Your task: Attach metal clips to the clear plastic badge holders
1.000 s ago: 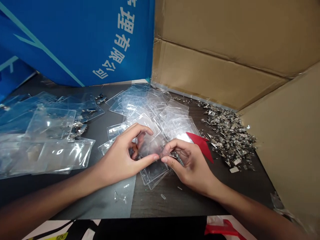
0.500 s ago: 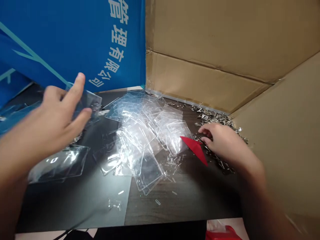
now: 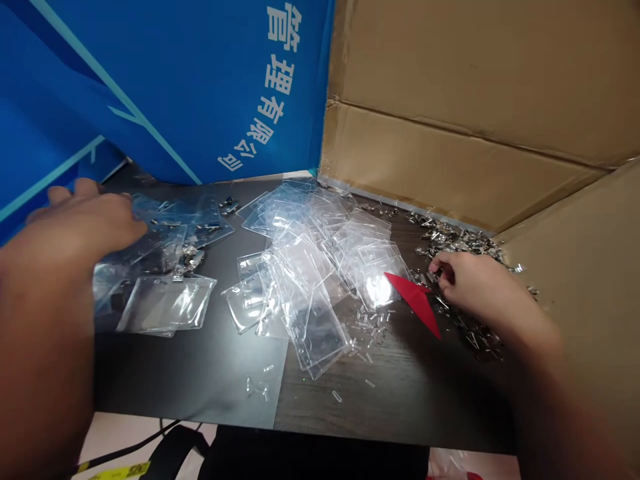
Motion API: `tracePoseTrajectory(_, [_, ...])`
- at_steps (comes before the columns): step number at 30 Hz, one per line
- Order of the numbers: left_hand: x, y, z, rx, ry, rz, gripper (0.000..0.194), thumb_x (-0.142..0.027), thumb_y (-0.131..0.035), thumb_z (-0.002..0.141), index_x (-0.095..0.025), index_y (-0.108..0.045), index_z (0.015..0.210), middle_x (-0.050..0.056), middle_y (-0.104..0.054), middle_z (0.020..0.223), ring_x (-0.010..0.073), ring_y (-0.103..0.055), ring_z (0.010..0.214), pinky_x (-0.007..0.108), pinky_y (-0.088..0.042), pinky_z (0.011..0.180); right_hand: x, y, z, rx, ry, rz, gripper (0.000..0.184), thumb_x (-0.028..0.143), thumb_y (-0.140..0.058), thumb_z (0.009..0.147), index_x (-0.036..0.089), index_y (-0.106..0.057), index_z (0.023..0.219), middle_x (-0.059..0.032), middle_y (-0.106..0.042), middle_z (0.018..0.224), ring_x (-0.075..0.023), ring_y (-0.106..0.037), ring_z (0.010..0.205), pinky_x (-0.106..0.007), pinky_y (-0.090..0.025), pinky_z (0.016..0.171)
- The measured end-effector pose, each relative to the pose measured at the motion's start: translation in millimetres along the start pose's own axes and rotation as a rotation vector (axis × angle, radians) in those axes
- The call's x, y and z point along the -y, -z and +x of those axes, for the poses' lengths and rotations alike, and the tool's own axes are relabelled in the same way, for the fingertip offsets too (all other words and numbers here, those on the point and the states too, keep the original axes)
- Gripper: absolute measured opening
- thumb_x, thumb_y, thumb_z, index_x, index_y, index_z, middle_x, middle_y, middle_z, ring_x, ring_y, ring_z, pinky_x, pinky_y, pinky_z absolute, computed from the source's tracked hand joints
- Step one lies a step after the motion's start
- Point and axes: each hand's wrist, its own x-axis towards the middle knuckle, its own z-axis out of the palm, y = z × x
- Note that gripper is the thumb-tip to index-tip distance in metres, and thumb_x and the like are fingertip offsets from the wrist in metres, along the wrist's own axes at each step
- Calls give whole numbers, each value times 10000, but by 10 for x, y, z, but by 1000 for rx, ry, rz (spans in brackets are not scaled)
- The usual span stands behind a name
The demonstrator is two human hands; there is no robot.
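Badge holders [image 3: 310, 287] sprawl; right hand's [image 3: 483, 287] fingers, together, touch metal clips [image 3: 450, 237] past red card [image 3: 415, 303].

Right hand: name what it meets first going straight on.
The loose metal clips just ahead of the right hand, it seems; depth is unclear, and the clear badge holders lie beyond them.

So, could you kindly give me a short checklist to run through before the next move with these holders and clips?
1. Right hand holding one of the clips: cannot tell, fingertips hidden.
2. Left hand at the left holders: ok, fingers reach over them.
3. Middle holders stacked neatly: not ok, loose overlapping heap.
4. Clips gathered in one pile: not ok, spread along the cardboard.
5. Small plastic bits gathered: not ok, scattered on the tabletop.
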Motion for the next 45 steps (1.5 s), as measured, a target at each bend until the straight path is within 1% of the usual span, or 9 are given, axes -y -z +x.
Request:
tracePoseTrajectory(2, [-249, 140, -185, 80, 61, 152, 691, -569, -387, 1110, 19, -617, 1389, 319, -427, 1517, 662, -348, 1463, 801, -544, 970, 16, 15, -2, -38, 5, 9, 377, 125, -610, 858, 231, -826, 1147, -91, -827, 887, -302, -739, 775, -369, -423, 631])
tracePoseTrajectory(5, [-723, 284, -439, -111, 17, 130, 600, -469, -320, 1153, -17, -626, 1400, 280, -470, 1486, 576, -441, 1464, 738, -565, 1032, 54, 41, -15, -128, 28, 53, 427, 146, -594, 870, 199, -817, 1230, -122, -822, 908, -319, -736, 783, -390, -458, 652])
tracePoseTrajectory(8, [-1192, 225, -643, -159, -416, -42, 587, -429, -280, 1187, -38, -579, 1506, 230, -574, 1436, 418, -556, 1407, 637, -471, 1217, 106, 59, -21, -217, 30, 98, 389, 158, -544, 922, 183, -801, 1213, -141, -797, 925, -325, -728, 814, -404, -480, 698])
tracePoseTrajectory(11, [-1528, -29, -843, 59, -909, -232, 465, -497, -450, 1152, -167, -710, 1350, 158, -671, 1321, 331, -645, 1225, 513, -537, 1100, 179, 61, -17, -306, 31, 169, 352, 153, -495, 963, 175, -753, 1201, -156, -765, 987, -321, -718, 892, -402, -495, 775])
tracePoseTrajectory(15, [-1723, -360, -1084, 180, -1084, -311, 689, -524, -775, 998, -299, -562, 1613, 170, -622, 1459, 382, -614, 1303, 476, -560, 1038, 333, 57, -33, -345, 31, 271, 332, 132, -486, 957, 176, -723, 1186, -165, -738, 1063, -314, -698, 948, -396, -498, 844])
tracePoseTrajectory(30, [-1781, -499, -1098, 366, -1019, -575, 746, -231, -624, 1035, -291, -384, 1739, 121, -631, 1292, 304, -608, 1219, 486, -513, 1106, 895, -23, -282, -258, 261, 684, 240, 127, -545, 887, 206, -712, 1040, -33, -626, 899, -173, -530, 660, -344, -434, 708])
tracePoseTrajectory(37, [-1942, -397, -1124, 507, -711, -1112, 155, -249, -679, 1019, -136, -747, 1101, 69, -726, 1000, 161, -713, 855, 297, -612, 821, 1097, -42, -515, 158, 339, 1159, 233, 369, -571, 1063, 225, -672, 1215, -28, -662, 993, -185, -600, 808, -330, -467, 735])
tracePoseTrajectory(41, [-1986, -425, -1161, 612, -579, -1372, 141, -258, -739, 1015, -128, -688, 998, 28, -740, 881, 59, -616, 547, 188, -535, 551, 1172, -104, -503, 269, 390, 1304, 203, 419, -743, 976, 219, -726, 1002, 29, -553, 758, -147, -484, 648, -293, -392, 595])
tracePoseTrajectory(45, [-2010, -500, -1182, 709, -559, -1594, 187, -272, -815, 987, -118, -717, 1026, 77, -802, 921, 90, -689, 632, 177, -583, 565, 1232, -173, -498, 247, 369, 1382, 152, 361, -742, 957, 212, -717, 949, 19, -589, 751, -149, -516, 654, -291, -407, 582])
